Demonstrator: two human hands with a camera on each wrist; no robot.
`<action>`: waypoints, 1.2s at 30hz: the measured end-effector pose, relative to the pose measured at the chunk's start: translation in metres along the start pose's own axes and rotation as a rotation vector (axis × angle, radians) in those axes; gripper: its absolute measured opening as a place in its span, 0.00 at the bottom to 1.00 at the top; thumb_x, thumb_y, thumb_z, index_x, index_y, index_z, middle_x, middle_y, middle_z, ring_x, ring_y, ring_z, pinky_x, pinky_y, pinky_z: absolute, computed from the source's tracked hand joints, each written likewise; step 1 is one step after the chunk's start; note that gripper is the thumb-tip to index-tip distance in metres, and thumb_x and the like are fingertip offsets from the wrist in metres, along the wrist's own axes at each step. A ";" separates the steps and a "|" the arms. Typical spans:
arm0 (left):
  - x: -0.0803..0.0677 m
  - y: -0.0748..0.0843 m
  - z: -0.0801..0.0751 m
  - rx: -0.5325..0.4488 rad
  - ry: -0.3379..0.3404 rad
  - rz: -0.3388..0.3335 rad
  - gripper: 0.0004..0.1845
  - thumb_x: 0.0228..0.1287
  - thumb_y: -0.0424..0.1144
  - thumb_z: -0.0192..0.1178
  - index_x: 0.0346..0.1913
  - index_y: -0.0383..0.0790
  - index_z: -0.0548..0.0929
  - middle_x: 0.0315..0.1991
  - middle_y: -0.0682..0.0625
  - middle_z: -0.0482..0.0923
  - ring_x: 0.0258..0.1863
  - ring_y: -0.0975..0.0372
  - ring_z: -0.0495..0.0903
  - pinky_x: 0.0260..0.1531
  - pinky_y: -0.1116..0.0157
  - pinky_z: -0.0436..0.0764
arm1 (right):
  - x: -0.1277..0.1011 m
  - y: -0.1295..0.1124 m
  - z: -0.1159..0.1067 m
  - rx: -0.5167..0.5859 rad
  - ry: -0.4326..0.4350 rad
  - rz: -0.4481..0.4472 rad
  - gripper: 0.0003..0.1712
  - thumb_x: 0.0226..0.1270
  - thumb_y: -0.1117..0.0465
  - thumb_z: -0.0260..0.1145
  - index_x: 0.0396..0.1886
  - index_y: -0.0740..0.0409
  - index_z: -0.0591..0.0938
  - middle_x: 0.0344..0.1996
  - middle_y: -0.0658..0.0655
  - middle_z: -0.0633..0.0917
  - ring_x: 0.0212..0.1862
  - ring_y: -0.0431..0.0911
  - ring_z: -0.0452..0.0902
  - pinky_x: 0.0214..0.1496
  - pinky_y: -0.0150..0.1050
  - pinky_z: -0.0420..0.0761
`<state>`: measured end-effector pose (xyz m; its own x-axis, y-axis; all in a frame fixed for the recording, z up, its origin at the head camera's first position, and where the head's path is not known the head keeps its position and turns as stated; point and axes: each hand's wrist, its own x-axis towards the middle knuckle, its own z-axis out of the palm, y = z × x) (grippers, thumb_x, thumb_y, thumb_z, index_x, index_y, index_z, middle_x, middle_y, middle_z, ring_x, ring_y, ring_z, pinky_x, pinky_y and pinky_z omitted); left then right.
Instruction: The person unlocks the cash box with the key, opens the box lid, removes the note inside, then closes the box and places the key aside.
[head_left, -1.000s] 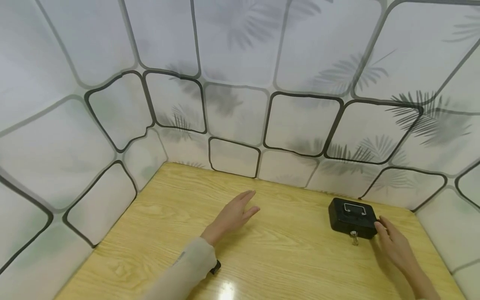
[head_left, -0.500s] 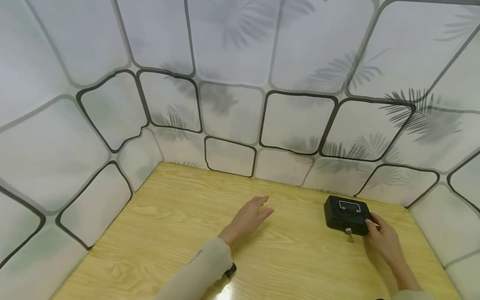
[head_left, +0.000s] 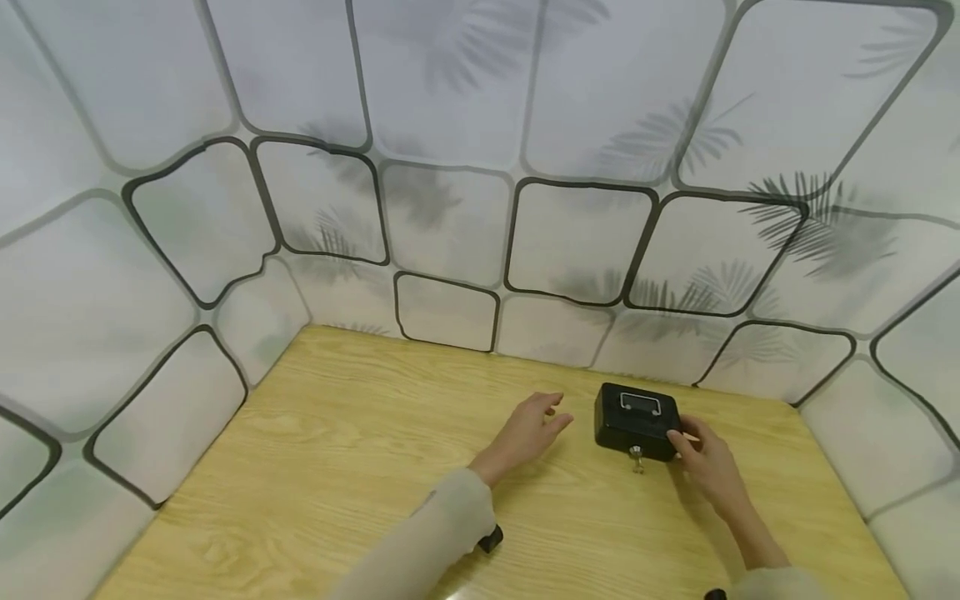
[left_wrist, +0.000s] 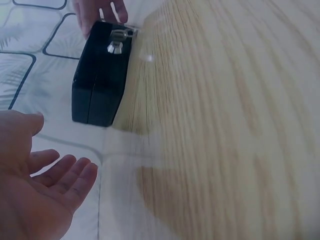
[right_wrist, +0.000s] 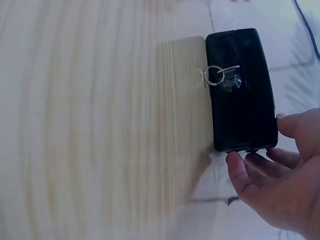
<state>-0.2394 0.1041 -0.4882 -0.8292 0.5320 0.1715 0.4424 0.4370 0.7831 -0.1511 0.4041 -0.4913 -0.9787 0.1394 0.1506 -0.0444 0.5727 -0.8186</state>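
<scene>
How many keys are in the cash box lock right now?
1. A single key sits in the lock on the front of the black cash box, with a wire ring hanging from it in the right wrist view. Nothing shows whether others are inside the closed box.

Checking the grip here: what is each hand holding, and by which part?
The right hand grips the black box at its right end; the left hand holds nothing.
</scene>
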 end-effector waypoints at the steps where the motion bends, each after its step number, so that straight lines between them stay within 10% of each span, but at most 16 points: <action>1: 0.001 0.000 0.002 -0.015 0.005 -0.002 0.27 0.81 0.46 0.55 0.73 0.31 0.72 0.66 0.39 0.76 0.59 0.52 0.81 0.56 0.59 0.82 | 0.000 -0.003 0.003 0.004 -0.001 0.012 0.30 0.83 0.59 0.57 0.70 0.79 0.67 0.63 0.80 0.74 0.45 0.21 0.73 0.40 0.35 0.86; 10: 0.005 0.006 0.006 -0.082 -0.002 -0.035 0.29 0.81 0.46 0.55 0.73 0.29 0.71 0.67 0.37 0.76 0.58 0.52 0.82 0.56 0.58 0.82 | 0.000 -0.029 0.037 0.069 -0.051 0.089 0.33 0.82 0.57 0.59 0.73 0.77 0.64 0.65 0.78 0.73 0.59 0.58 0.78 0.43 0.35 0.85; 36: -0.027 -0.033 -0.044 -0.058 0.001 -0.136 0.30 0.79 0.46 0.58 0.75 0.32 0.69 0.70 0.36 0.72 0.67 0.47 0.75 0.65 0.51 0.75 | 0.003 -0.074 0.102 0.065 -0.102 0.022 0.26 0.79 0.63 0.63 0.67 0.78 0.74 0.61 0.77 0.77 0.53 0.61 0.83 0.40 0.38 0.86</action>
<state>-0.2468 0.0431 -0.4927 -0.8803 0.4704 0.0617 0.3054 0.4622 0.8325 -0.1717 0.2798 -0.4868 -0.9948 0.0663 0.0779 -0.0326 0.5161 -0.8559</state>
